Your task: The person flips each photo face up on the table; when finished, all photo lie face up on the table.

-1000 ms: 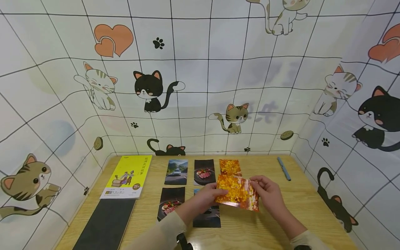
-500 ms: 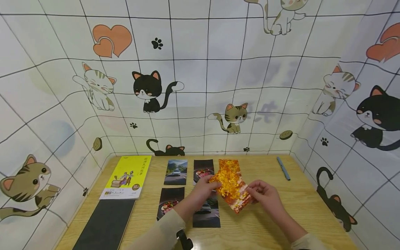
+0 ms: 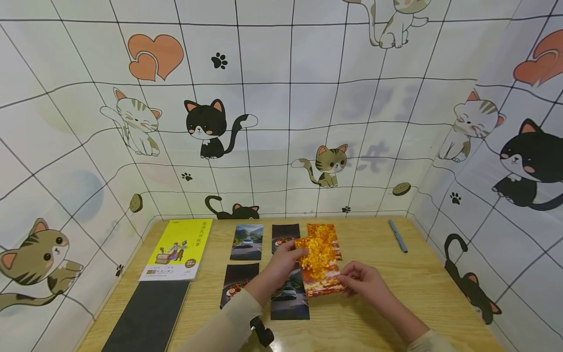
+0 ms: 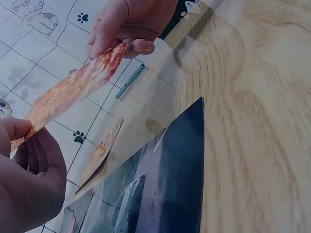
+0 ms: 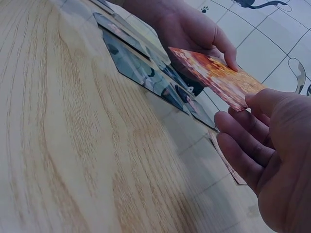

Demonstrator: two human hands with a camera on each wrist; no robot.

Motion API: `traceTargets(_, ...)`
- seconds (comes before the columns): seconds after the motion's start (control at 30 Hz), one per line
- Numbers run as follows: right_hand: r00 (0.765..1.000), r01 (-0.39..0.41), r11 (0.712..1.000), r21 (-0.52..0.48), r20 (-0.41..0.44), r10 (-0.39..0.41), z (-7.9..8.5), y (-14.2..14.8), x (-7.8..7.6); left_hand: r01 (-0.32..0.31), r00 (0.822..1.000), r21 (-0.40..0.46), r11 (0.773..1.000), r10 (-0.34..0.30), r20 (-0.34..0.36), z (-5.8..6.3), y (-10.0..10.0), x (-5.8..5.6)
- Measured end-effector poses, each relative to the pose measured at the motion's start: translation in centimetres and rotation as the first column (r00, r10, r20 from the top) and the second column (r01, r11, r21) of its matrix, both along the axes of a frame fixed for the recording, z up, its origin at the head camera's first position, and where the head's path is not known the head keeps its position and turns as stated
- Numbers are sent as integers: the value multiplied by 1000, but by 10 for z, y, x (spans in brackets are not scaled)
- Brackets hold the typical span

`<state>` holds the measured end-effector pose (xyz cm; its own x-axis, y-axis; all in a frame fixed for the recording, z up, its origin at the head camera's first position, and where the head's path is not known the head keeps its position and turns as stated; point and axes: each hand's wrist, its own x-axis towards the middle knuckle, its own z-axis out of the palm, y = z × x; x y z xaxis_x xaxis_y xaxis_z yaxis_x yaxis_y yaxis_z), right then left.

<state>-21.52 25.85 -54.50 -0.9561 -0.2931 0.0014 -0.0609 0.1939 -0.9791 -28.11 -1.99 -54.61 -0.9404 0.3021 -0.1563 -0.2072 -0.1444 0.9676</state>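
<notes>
Between both hands is a photo card [image 3: 319, 268] with golden-orange leaves, upright in the head view and raised above the table. My left hand [image 3: 281, 266] pinches its upper left corner between thumb and fingers. At its lower right edge, my right hand [image 3: 362, 283] pinches the card with thumb and forefinger. Both wrist views show the card [image 4: 73, 90] spanning the two hands. Behind it lies another orange leaf card [image 3: 323, 231], partly covered. Under my left forearm are a food card [image 3: 239, 281] and a car card [image 3: 290, 300], each partly hidden.
A car card [image 3: 247, 242] and a food card [image 3: 285, 232] lie in the back row. A yellow book [image 3: 180, 249] overlaps a dark board [image 3: 147, 313] at the left. A blue pen [image 3: 398, 236] lies at the back right. Cat-patterned cloth walls [image 3: 268, 107] enclose the wooden table [image 3: 374, 327].
The held leaf card has turned clockwise from lying sideways to upright and shifted slightly left. My right hand has moved down and left with its edge; both hands keep their hold.
</notes>
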Motion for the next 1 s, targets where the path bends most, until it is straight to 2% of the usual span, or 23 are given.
traceTargets(0.23, 1000, -21, 1000, 10, -3, 21, 1, -3, -7, 36, 999, 0, 999, -36, -16, -1, 0, 1)
traceTargets(0.47, 999, 23, 1000, 20, -47, -22, 8, -7, -21, 92, 995, -82, 992, -94, -22, -3, 5, 9)
traceTargets(0.7, 992, 66, 994, 83, -117, -56, 12, -10, -33, 153, 988, -94, 984, -154, -2, -9, 12, 10)
traceTargets(0.83, 991, 86, 991, 107, -112, -74, 11, -10, -33, 159, 987, -85, 984, -160, -2, -9, 14, 12)
traceTargets(1.0, 993, 89, 988, 123, -93, -78, 9, -5, -32, 133, 989, -109, 985, -139, -49, -7, 18, 13)
